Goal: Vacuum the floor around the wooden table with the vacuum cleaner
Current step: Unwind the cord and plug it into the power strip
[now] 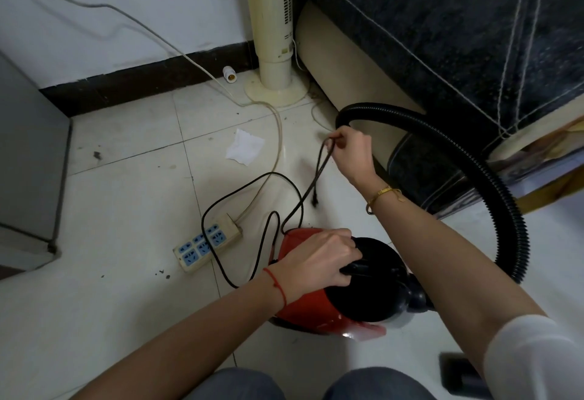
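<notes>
Red vacuum cleaner (pixel 319 298) is gripped on the tiled floor (pixel 126 305) as its cord is lifted.

Its black top handle is clasped by the curled left hand (pixel 319 260); above, the black power cord (pixel 319 166) is pinched by the right hand (pixel 350 150), its plug (pixel 315 200) dangling below those fingertips.

Open tile floor (pixel 126 305) lies at near left; farther off, a power strip (pixel 207 243), looping black cord (pixel 252 178) and white paper scrap (pixel 245 150) clutter the way. A black hose (pixel 493 185) arcs across the right, a fan base (pixel 276 90) stands far.
</notes>
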Action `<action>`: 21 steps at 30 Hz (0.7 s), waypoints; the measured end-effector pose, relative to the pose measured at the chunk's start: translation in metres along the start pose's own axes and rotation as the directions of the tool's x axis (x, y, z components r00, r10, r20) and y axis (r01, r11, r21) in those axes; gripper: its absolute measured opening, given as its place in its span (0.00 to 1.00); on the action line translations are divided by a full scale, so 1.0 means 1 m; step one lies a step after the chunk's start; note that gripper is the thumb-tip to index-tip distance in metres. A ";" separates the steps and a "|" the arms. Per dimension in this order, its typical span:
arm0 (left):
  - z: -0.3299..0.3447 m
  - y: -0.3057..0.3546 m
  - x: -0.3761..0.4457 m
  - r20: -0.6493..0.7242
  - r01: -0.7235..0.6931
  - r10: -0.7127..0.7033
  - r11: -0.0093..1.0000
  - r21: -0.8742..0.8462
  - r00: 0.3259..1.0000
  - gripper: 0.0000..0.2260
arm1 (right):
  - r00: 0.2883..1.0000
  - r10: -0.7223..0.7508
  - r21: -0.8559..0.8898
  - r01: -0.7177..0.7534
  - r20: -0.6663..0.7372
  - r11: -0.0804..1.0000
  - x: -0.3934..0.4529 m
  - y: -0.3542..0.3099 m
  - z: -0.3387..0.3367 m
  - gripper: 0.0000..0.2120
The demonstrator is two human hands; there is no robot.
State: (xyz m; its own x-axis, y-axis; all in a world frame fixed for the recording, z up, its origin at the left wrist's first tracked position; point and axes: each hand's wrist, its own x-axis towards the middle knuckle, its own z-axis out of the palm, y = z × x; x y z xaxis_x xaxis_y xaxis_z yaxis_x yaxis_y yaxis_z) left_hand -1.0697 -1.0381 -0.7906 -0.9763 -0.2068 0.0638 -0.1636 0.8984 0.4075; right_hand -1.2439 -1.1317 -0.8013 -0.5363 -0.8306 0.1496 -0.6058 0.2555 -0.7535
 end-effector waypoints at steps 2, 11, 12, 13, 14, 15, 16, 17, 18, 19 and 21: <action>0.001 -0.002 0.002 0.014 0.030 -0.030 0.999 -0.011 0.999 0.06 | 0.999 -0.027 0.022 0.027 0.019 0.999 0.001 -0.008 -0.001 0.07; -0.001 -0.010 0.021 -0.019 0.079 -0.080 0.996 -0.047 0.997 0.04 | 0.994 0.053 0.393 -0.088 0.100 0.915 -0.019 -0.014 -0.012 0.12; 0.000 -0.010 0.021 -0.023 0.079 -0.080 0.996 -0.032 0.997 0.05 | 0.985 0.110 0.468 -0.161 0.134 0.869 -0.020 -0.015 -0.014 0.12; 0.000 -0.010 0.021 -0.029 0.079 -0.079 0.997 -0.009 0.996 0.06 | 0.970 0.166 0.545 -0.236 0.175 0.804 -0.021 -0.016 -0.016 0.11; 0.001 -0.011 0.020 -0.033 0.077 -0.077 0.997 0.014 0.996 0.08 | 0.953 0.210 0.613 -0.301 0.218 0.730 -0.023 -0.018 -0.018 0.10; 0.001 -0.011 0.019 -0.034 0.077 -0.076 0.996 0.036 0.997 0.11 | 0.939 0.234 0.662 -0.344 0.253 0.666 -0.025 -0.020 -0.020 0.10; 0.001 -0.011 0.018 -0.028 0.083 -0.081 0.995 0.061 0.996 0.13 | 0.931 0.239 0.691 -0.364 0.274 0.624 -0.027 -0.023 -0.021 0.10; 0.001 -0.011 0.015 -0.021 0.090 -0.088 0.992 0.090 0.996 0.16 | 0.928 0.237 0.708 -0.371 0.286 0.601 -0.029 -0.026 -0.022 0.11; -0.001 -0.010 0.012 -0.026 0.094 -0.091 0.989 0.111 0.995 0.18 | 0.927 0.231 0.719 -0.375 0.295 0.585 -0.031 -0.029 -0.023 0.12; -0.004 -0.009 0.008 -0.047 0.091 -0.086 0.989 0.121 0.995 0.20 | 0.926 0.223 0.725 -0.376 0.303 0.576 -0.034 -0.033 -0.025 0.12; -0.015 -0.006 -0.003 -0.218 0.059 -0.028 0.989 0.136 0.975 0.17 | 0.927 0.198 0.719 -0.373 0.320 0.586 -0.038 -0.041 -0.028 0.11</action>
State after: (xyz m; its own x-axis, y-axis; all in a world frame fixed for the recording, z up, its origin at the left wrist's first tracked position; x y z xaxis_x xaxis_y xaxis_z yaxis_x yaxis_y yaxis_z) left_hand -1.0634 -1.0488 -0.7798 -0.9168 -0.3118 0.2495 -0.2387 0.9288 0.2833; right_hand -1.2152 -1.0969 -0.7580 -0.4287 -0.8774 -0.2153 0.2681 0.1041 -0.9578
